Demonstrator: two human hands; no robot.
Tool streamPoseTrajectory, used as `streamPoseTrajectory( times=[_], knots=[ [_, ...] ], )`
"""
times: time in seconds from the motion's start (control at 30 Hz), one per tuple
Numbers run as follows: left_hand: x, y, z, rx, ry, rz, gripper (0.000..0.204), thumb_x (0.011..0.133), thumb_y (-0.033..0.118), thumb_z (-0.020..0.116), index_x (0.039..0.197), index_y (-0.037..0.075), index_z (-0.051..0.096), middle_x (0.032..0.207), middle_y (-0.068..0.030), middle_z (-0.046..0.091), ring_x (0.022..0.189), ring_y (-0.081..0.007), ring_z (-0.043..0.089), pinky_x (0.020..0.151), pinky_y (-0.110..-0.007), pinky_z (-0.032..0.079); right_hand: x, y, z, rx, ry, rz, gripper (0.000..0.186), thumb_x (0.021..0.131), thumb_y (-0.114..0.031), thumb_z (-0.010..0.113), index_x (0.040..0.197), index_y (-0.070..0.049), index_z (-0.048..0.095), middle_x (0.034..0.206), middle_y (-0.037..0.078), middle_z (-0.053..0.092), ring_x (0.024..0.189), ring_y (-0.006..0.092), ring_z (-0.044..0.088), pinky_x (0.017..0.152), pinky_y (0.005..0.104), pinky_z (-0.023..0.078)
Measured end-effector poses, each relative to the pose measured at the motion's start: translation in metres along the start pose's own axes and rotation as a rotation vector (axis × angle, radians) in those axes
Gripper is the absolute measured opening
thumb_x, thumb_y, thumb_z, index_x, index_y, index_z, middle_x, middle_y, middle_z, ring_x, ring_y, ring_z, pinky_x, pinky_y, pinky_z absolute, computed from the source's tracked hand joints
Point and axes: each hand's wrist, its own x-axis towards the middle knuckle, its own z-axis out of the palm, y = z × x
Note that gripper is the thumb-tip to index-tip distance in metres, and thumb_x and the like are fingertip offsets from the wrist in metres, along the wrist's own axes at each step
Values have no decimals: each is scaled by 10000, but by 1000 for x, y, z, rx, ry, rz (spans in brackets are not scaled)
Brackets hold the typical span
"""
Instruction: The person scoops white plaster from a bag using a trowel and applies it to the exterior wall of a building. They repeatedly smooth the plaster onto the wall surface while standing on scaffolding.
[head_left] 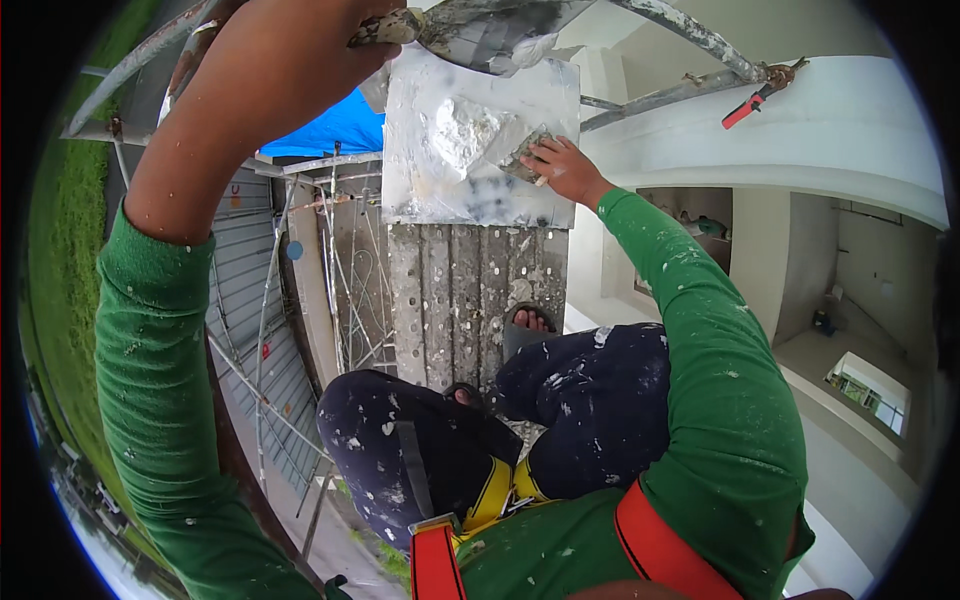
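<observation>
Safety harness (437, 565): red and yellow, nearest item.
Plank (430, 300): grey, spattered; the board is shown at its far end.
Board (425, 205): white, smeared up to its near edge.
Right hand (568, 170): placed by the board's right edge, fingers laid over a small scraper (514, 160); whether the grip is fully closed cannot be told.
White paste (470, 132): heaped about mid-board, left of the small scraper.
Left hand (335, 50): grip pinched round the handle of a wide scraper (485, 35); its paste-smeared blade is seen across the board's far edge.
Handling, as judged: paste is best gathered inward from the edges with low, even strokes; the wide blade is best held level, so drips are caught.
Scaffold tubes (690, 32): farther out.
</observation>
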Motion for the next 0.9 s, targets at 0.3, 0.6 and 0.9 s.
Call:
streamPoseTrajectory(
  times=[0.3,0.6,0.9],
  knots=[
    [8,7,-32,-54,-319,-12,164,890,131,608,887,3,710,738,-137,690,646,-258,660,655,-366,543,43,25,-57,65,-192,-53,335,821,-38,596,1075,-196,748,1155,12,698,1186,224,590,1111,507,358],
    [1,-15,7,-134,-56,164,250,871,224,704,971,-4,690,778,-163,659,722,-289,637,679,-385,513,9,20,-20,109,-178,138,311,741,-45,615,996,-141,764,1025,41,723,909,267,670,825,435,514],
    [6,-5,3,-450,-135,-13,523,925,448,690,936,-74,668,713,-130,611,645,-189,591,600,-343,471,-23,-46,-91,675,452,661,301,819,9,575,1042,-89,751,911,97,721,816,232,682,759,336,543]
  ],
)
